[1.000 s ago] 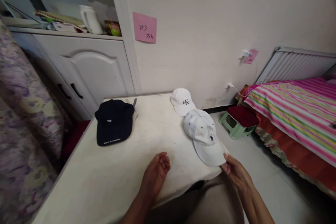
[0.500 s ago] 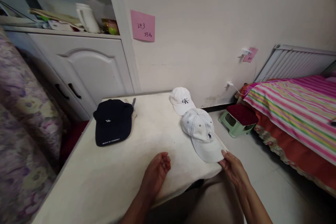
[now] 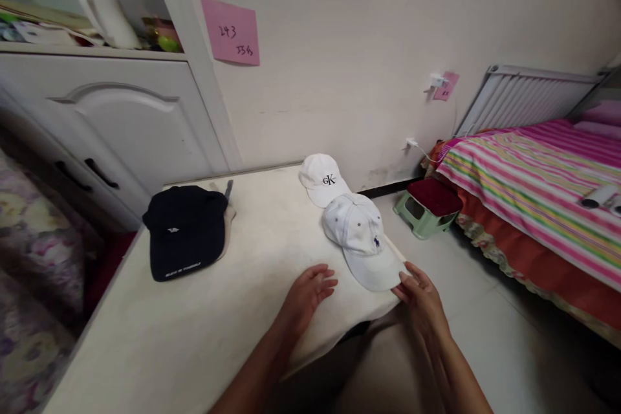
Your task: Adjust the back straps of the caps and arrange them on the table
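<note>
A pale blue-white cap (image 3: 361, 236) with a small dark logo lies near the right edge of the white table (image 3: 204, 323), brim toward me. My right hand (image 3: 421, 301) touches the tip of that brim, thumb and fingers closing on it. A short way left of the brim, my left hand (image 3: 308, 294) hovers over the table with its fingers loosely spread and nothing in it. Behind the pale cap lies a white cap (image 3: 321, 179) with black letters. A navy cap (image 3: 185, 230) sits at the table's left on top of a beige one.
A white cabinet (image 3: 116, 123) with a jug and clutter on top stands at the back left. A pink note (image 3: 230, 31) is stuck on the wall. A green stool (image 3: 423, 210) and a bed with a striped cover (image 3: 533, 187) are on the right.
The view has swung to the right. My left hand has moved right toward the pale cap and opened its fingers. My right hand has stayed at the brim tip.
</note>
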Available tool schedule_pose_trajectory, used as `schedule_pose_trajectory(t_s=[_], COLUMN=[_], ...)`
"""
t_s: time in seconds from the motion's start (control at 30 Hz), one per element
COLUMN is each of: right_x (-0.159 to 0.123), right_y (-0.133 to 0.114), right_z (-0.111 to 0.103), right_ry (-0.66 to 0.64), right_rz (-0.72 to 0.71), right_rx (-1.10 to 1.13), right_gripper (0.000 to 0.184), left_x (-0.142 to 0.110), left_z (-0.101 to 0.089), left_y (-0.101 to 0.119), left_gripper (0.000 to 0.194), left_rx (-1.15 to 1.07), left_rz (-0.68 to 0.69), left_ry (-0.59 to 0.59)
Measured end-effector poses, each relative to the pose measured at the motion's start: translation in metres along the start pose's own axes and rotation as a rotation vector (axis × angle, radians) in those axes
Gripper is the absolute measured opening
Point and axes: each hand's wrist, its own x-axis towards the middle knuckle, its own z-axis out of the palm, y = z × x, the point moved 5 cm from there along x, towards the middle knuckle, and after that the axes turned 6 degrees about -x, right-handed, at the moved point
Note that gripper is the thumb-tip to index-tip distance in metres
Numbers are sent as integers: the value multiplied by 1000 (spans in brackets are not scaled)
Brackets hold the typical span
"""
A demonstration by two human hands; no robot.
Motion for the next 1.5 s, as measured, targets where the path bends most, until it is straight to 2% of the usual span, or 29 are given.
schedule_pose_trajectory(t_s=[0.17, 0.3, 0.57, 0.77, 1.1, 1.33, 1.5], right_x=[3, 5, -1, 1, 1, 1, 1], right_y=[1, -1, -1, 3, 5, 5, 7], right_z=[1, 3, 8, 5, 5, 3, 2], right_ry=[-18, -7, 59, 70, 69, 47, 24], right_rz=[45, 62, 29, 39, 51, 47, 56], right_rx=[27, 10, 67, 73, 47, 42, 38], right_gripper=[65, 63, 52, 56, 57, 55, 56], left_x=[44, 63, 64, 62, 65, 67, 67], left_z=[30, 42, 45, 46, 47, 54, 56], left_y=[-9, -19, -24, -24, -27, -26, -24], left_gripper=[20, 17, 17, 18, 23, 19, 26], left_rx=[-67, -88, -77, -46, 45, 71, 89], left_rz=[-39, -47, -22, -14, 12, 36, 34], left_ry=[8, 26, 47, 74, 147, 187, 216])
